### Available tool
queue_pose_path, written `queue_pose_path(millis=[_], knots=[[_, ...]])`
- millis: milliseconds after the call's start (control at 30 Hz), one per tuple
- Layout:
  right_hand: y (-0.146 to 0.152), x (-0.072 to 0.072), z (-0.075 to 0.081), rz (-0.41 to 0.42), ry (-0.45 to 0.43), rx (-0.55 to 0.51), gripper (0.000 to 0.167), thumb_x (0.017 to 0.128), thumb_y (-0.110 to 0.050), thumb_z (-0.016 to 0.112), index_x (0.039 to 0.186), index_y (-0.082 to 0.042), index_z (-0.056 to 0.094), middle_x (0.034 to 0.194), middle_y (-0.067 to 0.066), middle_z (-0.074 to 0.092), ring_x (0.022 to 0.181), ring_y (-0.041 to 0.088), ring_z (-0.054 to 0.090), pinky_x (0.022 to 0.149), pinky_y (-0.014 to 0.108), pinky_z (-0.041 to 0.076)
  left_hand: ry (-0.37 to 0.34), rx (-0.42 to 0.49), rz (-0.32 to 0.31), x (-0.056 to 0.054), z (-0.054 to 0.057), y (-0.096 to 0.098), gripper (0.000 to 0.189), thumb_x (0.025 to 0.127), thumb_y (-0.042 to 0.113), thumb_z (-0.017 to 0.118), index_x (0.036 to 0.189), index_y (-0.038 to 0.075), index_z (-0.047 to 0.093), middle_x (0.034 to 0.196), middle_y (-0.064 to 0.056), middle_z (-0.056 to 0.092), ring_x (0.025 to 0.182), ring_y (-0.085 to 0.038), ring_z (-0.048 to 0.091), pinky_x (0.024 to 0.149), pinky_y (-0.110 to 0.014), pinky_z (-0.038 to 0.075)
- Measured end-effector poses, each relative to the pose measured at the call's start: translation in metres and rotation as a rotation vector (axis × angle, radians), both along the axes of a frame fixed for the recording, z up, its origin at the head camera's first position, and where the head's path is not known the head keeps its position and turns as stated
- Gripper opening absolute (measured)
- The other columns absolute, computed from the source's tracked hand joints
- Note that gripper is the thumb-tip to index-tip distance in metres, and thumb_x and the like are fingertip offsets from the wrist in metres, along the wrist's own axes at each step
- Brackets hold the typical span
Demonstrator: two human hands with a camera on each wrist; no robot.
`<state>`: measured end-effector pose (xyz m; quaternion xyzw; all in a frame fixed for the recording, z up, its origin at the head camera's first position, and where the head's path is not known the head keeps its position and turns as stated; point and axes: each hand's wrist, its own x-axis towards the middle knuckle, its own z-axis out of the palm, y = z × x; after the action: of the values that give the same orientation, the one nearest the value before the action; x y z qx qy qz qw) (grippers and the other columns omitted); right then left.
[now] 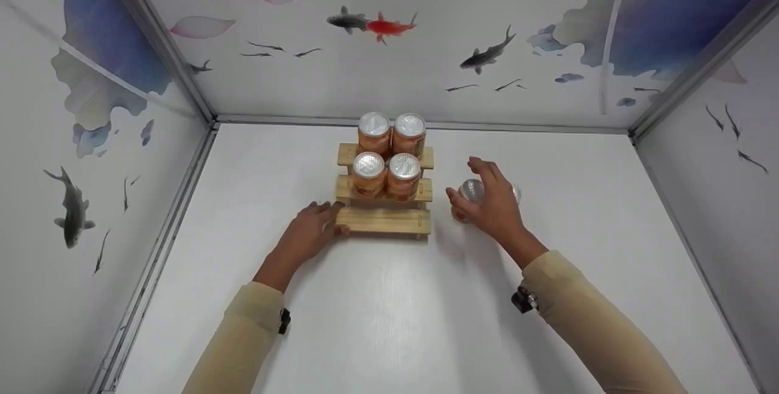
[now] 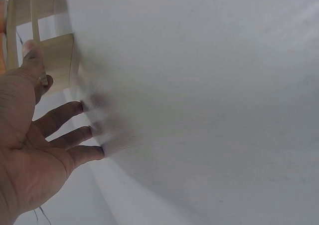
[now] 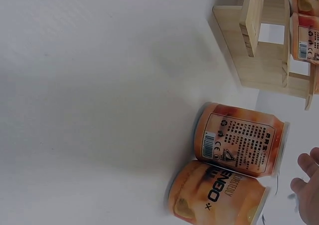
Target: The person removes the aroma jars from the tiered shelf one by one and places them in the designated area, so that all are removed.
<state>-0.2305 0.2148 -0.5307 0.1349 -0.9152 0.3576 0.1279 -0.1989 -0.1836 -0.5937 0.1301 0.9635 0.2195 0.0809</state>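
Observation:
A three-tier wooden rack (image 1: pixel 383 221) stands at the middle of the table. Several orange cans with silver tops, such as this can (image 1: pixel 369 182), fill its two upper tiers in pairs. My left hand (image 1: pixel 309 231) pinches the left end of the lowest tier between thumb and index finger; the other fingers are spread, their tips at the tabletop. To the right of the rack, two more orange cans stand side by side, the nearer to it being this can (image 3: pixel 240 139) and the other this can (image 3: pixel 217 192). Over their tops hovers my right hand (image 1: pixel 494 204), thumb and fingers apart, holding nothing.
White panels painted with fish enclose the table (image 1: pixel 377 321) at the back and both sides. A metal rail (image 1: pixel 523 128) runs along the back edge.

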Motion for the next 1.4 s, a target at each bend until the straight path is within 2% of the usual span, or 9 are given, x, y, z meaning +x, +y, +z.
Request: queue_pose_path(millis=[133,333,533,600,733,833,1000,1400], knots=[[-0.007,-0.001,0.001,0.019,0.014,0.008,0.076,0.098,-0.041,0.085,0.158,-0.005,0.055,0.146,0.020,0.066,0.134,0.039,0.068,0.116,0.061,0.055,0.003,-0.007,-0.003,0.001,0.002,0.000,0.062,0.113,0.044,0.063,0.166,0.015,0.051,0.164,-0.029,0.054,0.156,-0.056,0.046,0.128,-0.069,0.040],[-0.016,-0.001,0.001,0.053,0.046,0.005,0.075,0.097,-0.038,0.086,0.156,-0.003,0.056,0.145,0.021,0.066,0.134,0.039,0.069,0.113,0.060,0.057,-0.008,0.031,0.001,0.003,0.006,0.001,0.062,0.113,0.043,0.064,0.166,0.013,0.052,0.165,-0.030,0.053,0.157,-0.057,0.044,0.128,-0.071,0.038],[-0.028,-0.002,0.004,0.070,0.026,0.038,0.077,0.097,-0.042,0.085,0.158,-0.005,0.054,0.147,0.019,0.065,0.133,0.038,0.069,0.114,0.058,0.058,-0.012,0.026,0.008,0.004,0.007,0.001,0.060,0.114,0.040,0.063,0.166,0.013,0.051,0.166,-0.029,0.053,0.157,-0.057,0.044,0.128,-0.071,0.038],[-0.031,-0.002,0.006,0.073,0.015,0.050,0.078,0.097,-0.043,0.085,0.159,-0.006,0.054,0.148,0.018,0.064,0.127,0.037,0.071,0.107,0.056,0.061,-0.019,0.025,0.012,0.004,0.007,0.001,0.060,0.114,0.041,0.062,0.167,0.014,0.051,0.166,-0.028,0.052,0.158,-0.056,0.043,0.128,-0.070,0.038],[-0.038,-0.002,0.007,0.074,0.005,0.083,0.079,0.097,-0.045,0.085,0.159,-0.007,0.053,0.147,0.017,0.065,0.126,0.038,0.072,0.102,0.056,0.063,-0.017,0.021,0.011,0.003,0.007,0.001,0.060,0.114,0.041,0.062,0.167,0.014,0.051,0.166,-0.028,0.052,0.158,-0.055,0.044,0.129,-0.070,0.039],[-0.042,-0.001,0.007,0.084,-0.002,0.087,0.079,0.097,-0.043,0.085,0.160,-0.008,0.052,0.148,0.016,0.064,0.135,0.038,0.069,0.109,0.059,0.060,-0.011,0.024,0.010,0.003,0.006,0.001,0.061,0.113,0.042,0.063,0.166,0.015,0.051,0.166,-0.028,0.053,0.158,-0.055,0.044,0.129,-0.069,0.039],[-0.048,-0.002,0.008,0.119,-0.037,0.058,0.078,0.098,-0.038,0.086,0.161,-0.007,0.052,0.151,0.015,0.062,0.140,0.036,0.066,0.115,0.059,0.057,-0.011,0.024,0.010,0.003,0.006,0.001,0.061,0.113,0.041,0.065,0.166,0.014,0.051,0.166,-0.028,0.053,0.158,-0.055,0.043,0.129,-0.070,0.039],[-0.064,-0.002,0.003,0.177,0.012,0.039,0.082,0.099,-0.041,0.085,0.162,-0.003,0.049,0.145,0.018,0.065,0.136,0.037,0.068,0.113,0.057,0.058,-0.029,0.025,0.014,0.002,0.005,0.002,0.064,0.111,0.045,0.065,0.165,0.012,0.053,0.164,-0.030,0.054,0.157,-0.058,0.043,0.128,-0.070,0.038]])
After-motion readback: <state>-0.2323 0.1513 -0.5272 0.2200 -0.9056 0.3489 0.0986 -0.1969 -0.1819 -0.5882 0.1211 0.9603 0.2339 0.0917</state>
